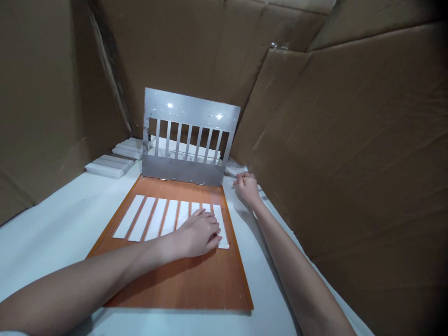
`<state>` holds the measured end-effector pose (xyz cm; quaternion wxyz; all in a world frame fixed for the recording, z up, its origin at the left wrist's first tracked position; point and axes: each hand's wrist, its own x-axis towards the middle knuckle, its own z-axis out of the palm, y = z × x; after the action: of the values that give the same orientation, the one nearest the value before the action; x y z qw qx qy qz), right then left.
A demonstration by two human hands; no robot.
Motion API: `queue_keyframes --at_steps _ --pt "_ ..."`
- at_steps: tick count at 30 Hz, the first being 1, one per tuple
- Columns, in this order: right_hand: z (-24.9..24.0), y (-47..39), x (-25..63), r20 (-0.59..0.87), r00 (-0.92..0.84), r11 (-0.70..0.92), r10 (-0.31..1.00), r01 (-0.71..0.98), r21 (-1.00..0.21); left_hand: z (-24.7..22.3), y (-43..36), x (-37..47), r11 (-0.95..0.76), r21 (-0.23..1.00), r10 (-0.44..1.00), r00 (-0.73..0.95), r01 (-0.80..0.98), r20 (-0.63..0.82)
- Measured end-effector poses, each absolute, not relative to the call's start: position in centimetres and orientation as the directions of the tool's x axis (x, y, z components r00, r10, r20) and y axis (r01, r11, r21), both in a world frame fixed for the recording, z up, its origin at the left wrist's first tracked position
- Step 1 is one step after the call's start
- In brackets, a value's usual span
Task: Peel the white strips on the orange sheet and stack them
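Observation:
An orange board (182, 284) lies in front of me with a row of several white strips (151, 221) side by side on it. My left hand (200, 233) rests over the right end of the row, fingers loosely spread and partly covering the last strips. Hinged or standing at the board's far edge is a grey metal frame (182, 169) with tall slots, tilted up. Beyond the board's far right corner, my right hand (248, 190) has its fingers pinched together beside a clear plastic piece (235, 168). Whatever its fingertips hold is too small to make out.
Two stacks of white strips, a near stack (108, 167) and a far stack (129, 148), sit left of the metal frame. More white material (182, 148) shows through its slots. Cardboard walls (350, 140) enclose the white table (45, 233) at the back and both sides.

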<state>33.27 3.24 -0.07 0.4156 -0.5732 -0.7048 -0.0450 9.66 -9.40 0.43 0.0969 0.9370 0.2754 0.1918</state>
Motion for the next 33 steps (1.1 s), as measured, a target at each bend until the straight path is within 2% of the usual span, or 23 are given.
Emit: queue_keyframes --at_steps 10,15,19,27,33 --pt "0.1 2.4 32.3 0.650 -0.148 0.446 0.745 0.835 -0.321 0.5 -9.4 9.7 -0.825 0.294 0.559 0.773 0.483 0.300" --pt "0.0 1.0 31.0 0.505 -0.350 0.537 0.789 0.792 -0.290 0.5 -9.5 9.6 -0.828 0.287 0.556 0.770 0.481 0.313" --pt "-0.4 0.8 30.8 0.404 -0.424 0.552 0.810 0.783 -0.285 0.5 -9.7 9.6 -0.824 0.284 0.564 0.760 0.490 0.324" --pt "-0.6 1.1 30.6 0.343 -0.430 0.537 0.835 0.772 -0.340 0.4 -10.0 9.7 -0.821 0.252 0.571 0.748 0.513 0.338" --pt "-0.5 1.0 29.7 0.343 -0.351 0.482 0.871 0.746 -0.461 0.7 -10.0 9.8 -0.825 0.239 0.565 0.754 0.512 0.336"
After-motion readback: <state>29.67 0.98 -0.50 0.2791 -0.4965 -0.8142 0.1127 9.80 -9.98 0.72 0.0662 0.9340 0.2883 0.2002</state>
